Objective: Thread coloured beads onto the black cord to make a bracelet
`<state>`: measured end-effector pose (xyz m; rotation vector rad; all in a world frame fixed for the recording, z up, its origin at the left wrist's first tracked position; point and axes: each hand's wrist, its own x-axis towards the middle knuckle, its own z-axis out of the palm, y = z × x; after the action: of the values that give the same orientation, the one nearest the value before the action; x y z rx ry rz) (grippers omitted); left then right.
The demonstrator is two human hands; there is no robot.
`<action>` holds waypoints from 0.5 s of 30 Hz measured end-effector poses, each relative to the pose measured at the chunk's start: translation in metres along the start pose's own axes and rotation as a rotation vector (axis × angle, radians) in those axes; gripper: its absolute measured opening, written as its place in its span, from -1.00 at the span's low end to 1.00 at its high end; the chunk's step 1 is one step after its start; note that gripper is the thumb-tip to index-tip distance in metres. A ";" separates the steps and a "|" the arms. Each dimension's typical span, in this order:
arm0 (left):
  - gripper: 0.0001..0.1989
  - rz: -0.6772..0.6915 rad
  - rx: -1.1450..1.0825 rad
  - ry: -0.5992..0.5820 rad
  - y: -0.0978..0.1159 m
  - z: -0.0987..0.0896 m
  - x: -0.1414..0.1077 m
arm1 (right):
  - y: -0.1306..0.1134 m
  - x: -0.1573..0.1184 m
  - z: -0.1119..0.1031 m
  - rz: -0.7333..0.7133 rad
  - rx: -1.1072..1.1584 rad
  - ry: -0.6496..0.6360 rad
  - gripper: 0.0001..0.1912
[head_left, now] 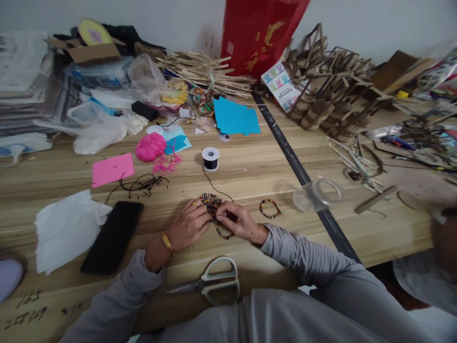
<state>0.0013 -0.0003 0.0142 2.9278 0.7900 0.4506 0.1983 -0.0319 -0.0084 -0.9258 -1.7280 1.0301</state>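
Note:
My left hand (190,223), with a gold bracelet on its wrist, lies against a cluster of small multicoloured beads (211,202), fingers closed at its lower edge. Opposite it, my right hand (240,221) has thumb and forefinger pinched together beside the beads. A black cord (218,191) runs from a white spool (210,159) to behind my right hand. Below the fingertips hangs a beaded loop (224,234), partly covered by the right hand. A beaded bracelet (270,208) lies to the right on the table. What exactly is between the fingertips is hard to see.
Scissors (216,282) lie near my lap, and a black phone (113,237) and white tissue (69,228) at left. Pink yarn (150,146) and blue paper (237,116) are farther back. A clear tape roll (326,194) stands right, beyond it woven baskets (317,112).

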 end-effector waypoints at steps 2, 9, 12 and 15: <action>-0.87 0.010 -0.006 0.001 0.000 0.000 0.001 | 0.000 0.000 0.000 0.005 -0.005 -0.005 -0.82; -0.88 -0.065 -0.143 0.089 0.000 -0.003 0.005 | -0.003 0.001 -0.001 0.025 -0.002 0.008 -0.75; -0.90 -0.134 -0.328 0.193 0.000 -0.006 0.009 | -0.005 0.000 -0.002 0.041 0.025 0.010 -0.75; -0.94 -0.193 -0.452 0.296 0.000 -0.006 0.011 | -0.005 0.000 -0.002 0.059 0.057 0.007 -0.75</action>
<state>0.0083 0.0048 0.0231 2.3743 0.8570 0.9207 0.1991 -0.0333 -0.0031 -0.9479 -1.6652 1.1076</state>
